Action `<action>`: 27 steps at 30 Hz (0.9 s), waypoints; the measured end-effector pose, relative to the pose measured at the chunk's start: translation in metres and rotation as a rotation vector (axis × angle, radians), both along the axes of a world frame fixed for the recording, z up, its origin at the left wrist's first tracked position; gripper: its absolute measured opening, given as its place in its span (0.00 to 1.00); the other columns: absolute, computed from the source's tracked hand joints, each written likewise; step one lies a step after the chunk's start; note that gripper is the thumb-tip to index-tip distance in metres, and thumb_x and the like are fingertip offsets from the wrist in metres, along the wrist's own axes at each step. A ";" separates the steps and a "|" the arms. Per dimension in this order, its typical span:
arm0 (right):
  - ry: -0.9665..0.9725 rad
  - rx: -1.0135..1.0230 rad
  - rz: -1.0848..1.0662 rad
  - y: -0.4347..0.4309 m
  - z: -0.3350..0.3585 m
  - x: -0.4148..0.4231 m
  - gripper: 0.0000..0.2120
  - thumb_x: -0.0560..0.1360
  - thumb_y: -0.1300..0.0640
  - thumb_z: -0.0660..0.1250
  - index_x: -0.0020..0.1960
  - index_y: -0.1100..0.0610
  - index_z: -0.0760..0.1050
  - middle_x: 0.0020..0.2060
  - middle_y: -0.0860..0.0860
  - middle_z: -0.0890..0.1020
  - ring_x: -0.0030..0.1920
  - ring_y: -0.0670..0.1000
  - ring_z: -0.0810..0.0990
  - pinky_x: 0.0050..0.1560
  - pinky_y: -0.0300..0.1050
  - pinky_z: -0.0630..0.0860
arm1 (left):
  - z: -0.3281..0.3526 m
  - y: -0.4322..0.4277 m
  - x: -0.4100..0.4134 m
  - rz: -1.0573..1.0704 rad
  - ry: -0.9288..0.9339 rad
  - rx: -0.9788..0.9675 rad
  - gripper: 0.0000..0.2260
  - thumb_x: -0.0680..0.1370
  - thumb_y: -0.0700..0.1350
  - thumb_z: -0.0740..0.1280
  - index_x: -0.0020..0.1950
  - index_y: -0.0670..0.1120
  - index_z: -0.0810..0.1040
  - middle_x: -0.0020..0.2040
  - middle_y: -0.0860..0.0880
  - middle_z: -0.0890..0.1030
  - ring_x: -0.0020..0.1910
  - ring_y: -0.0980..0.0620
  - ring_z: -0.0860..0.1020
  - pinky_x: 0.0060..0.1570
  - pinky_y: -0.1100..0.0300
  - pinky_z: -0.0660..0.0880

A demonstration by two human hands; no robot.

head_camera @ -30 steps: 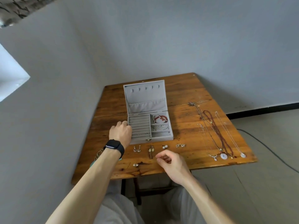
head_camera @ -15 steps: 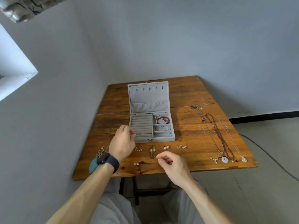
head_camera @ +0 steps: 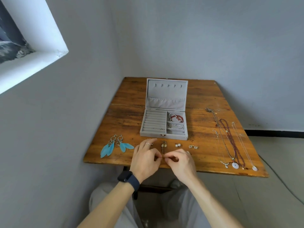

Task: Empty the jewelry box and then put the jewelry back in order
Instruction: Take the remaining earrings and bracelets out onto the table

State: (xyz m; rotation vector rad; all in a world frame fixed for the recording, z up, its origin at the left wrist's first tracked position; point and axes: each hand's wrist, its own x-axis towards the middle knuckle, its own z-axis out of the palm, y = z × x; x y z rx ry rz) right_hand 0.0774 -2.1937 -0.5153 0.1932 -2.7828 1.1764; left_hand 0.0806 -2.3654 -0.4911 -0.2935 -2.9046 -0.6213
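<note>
The grey jewelry box (head_camera: 164, 136) stands open at the table's middle, lid upright. Inside it lie a red bead bracelet (head_camera: 177, 117), a silver bangle (head_camera: 177, 126) and small studs (head_camera: 158, 128) in the ring rolls. In front of the box are blue feather earrings (head_camera: 115, 146), gold drop earrings (head_camera: 164, 146), pearl studs (head_camera: 177, 145) and crystal studs (head_camera: 193, 146). Several necklaces (head_camera: 230, 142) lie stretched out at the right. My left hand (head_camera: 144, 160) and my right hand (head_camera: 181, 163) meet near the front edge, both pinching a small earring (head_camera: 162, 158), which is mostly hidden by the fingertips.
The wooden table (head_camera: 128, 102) sits in a corner, with grey walls behind and to the left. A window recess (head_camera: 32, 51) is at the upper left. A cable (head_camera: 279, 178) runs on the floor at the right. My knees are under the front edge.
My left hand has drawn back from the box's left side to the front edge and met my right hand. The feather earrings it hid are now in view. The camera has shifted left.
</note>
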 end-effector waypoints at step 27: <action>-0.007 -0.026 -0.003 0.007 -0.008 0.001 0.07 0.74 0.49 0.75 0.52 0.44 0.85 0.46 0.38 0.79 0.49 0.41 0.73 0.50 0.37 0.70 | 0.004 0.002 -0.003 0.004 -0.010 -0.075 0.07 0.78 0.55 0.69 0.53 0.59 0.85 0.74 0.56 0.70 0.74 0.52 0.63 0.72 0.53 0.57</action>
